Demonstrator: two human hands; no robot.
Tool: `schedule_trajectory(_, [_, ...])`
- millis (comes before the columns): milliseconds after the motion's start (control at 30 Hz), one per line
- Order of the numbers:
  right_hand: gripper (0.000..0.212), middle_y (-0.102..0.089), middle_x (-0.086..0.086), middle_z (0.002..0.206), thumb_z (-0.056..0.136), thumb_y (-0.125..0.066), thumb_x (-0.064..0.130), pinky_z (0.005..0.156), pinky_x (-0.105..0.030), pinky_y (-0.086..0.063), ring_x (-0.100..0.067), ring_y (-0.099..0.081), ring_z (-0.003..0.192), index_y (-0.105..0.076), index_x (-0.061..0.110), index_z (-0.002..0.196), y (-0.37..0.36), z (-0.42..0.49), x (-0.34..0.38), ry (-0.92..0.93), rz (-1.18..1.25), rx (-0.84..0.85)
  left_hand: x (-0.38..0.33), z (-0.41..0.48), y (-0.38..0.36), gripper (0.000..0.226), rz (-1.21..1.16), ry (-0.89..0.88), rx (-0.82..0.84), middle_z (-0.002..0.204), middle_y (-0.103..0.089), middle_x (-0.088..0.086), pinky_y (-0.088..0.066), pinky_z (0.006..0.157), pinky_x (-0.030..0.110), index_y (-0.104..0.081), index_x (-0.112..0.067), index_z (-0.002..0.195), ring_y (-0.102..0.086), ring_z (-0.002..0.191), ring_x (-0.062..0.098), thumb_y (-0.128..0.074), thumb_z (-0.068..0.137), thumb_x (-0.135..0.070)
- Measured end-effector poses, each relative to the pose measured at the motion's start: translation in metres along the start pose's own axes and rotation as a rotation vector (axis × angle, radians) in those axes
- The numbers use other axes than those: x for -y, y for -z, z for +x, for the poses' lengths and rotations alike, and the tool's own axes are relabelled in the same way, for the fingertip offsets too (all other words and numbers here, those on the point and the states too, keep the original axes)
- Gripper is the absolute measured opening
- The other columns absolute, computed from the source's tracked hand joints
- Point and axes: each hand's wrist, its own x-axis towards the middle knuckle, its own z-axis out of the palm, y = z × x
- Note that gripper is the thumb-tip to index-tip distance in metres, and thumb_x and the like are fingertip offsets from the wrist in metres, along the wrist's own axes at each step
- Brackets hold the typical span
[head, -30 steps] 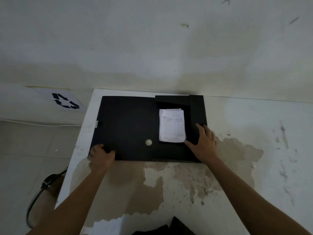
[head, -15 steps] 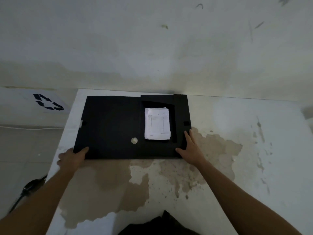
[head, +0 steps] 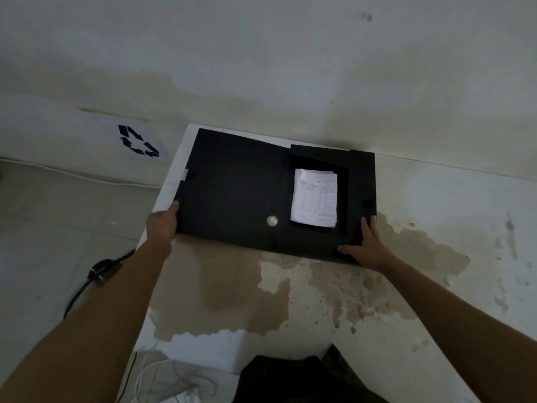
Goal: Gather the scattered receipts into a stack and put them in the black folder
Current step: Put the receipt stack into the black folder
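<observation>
— Stained and peeling, that worktop [head: 319,301] fills the lower middle of my frame: white coating with a big brown bare patch in the centre and speckles to the right. It butts against a blotchy pale wall [head: 290,53] across the top.

— How many of each thing do you count?

— One black folder [head: 232,193], lying open and flat at the upper centre of the worktop. One stack of receipts [head: 315,199], sitting inside the folder's right half, printed face up. How many slips are in it I cannot tell. One round silver button [head: 272,220] just left of the stack. Two hands, both mine.

— And the hands?

— My left hand [head: 161,225] has its grip closed over the folder's lower left corner, thumb on top of the edge. My right hand [head: 369,245] lies spread and flat on the lower right corner, fingers [head: 366,228] pressing the black flap; it clasps nothing.

— Anything else in the room?

— One recycling sign [head: 138,141] on the wall at upper left, one white cable [head: 72,175] running along the wall below it, and a black cord with a switch [head: 98,271] on the tiled floor [head: 43,228] at left. Something dark sits at the bottom centre edge; I cannot make it out.
</observation>
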Motion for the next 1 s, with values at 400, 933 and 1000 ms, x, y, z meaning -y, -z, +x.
schedule_trajectory(400, [0.074,0.002,0.003,0.165,0.097,-0.055,0.037,0.119,-0.037,-0.018,-0.020,-0.012,0.150,-0.014,0.018,0.156,0.009,-0.018,-0.002,0.079,0.194,-0.125,-0.021,-0.144,-0.088,0.031,-0.450,-0.144,0.538,0.096,-0.067,-0.004,-0.055,0.070,0.022,-0.064,-0.026,0.094,-0.064,0.086,0.012,-0.035,0.104,-0.022])
schedule_trajectory(933, [0.059,-0.031,-0.005,0.156,0.103,-0.037,0.039,0.113,-0.042,-0.032,-0.028,-0.035,0.142,-0.015,0.022,0.155,0.026,-0.037,-0.013,0.150,0.155,-0.151,0.055,-0.148,-0.174,0.084,1.189,-0.643,0.597,0.154,0.036,-0.003,-0.023,0.114,0.056,0.016,-0.041,0.148,0.011,0.148,0.032,-0.039,0.090,-0.065])
schedule_trajectory(1000, [0.068,-0.017,-0.007,0.162,0.102,-0.042,0.036,0.116,-0.044,-0.030,-0.030,-0.028,0.145,-0.005,0.017,0.156,0.019,-0.033,-0.013,0.081,-0.045,-0.072,0.053,-0.146,-0.175,0.084,1.281,-0.639,0.596,0.153,0.039,-0.001,-0.022,0.114,0.059,0.018,-0.040,0.148,0.010,0.148,0.034,-0.038,0.091,-0.064])
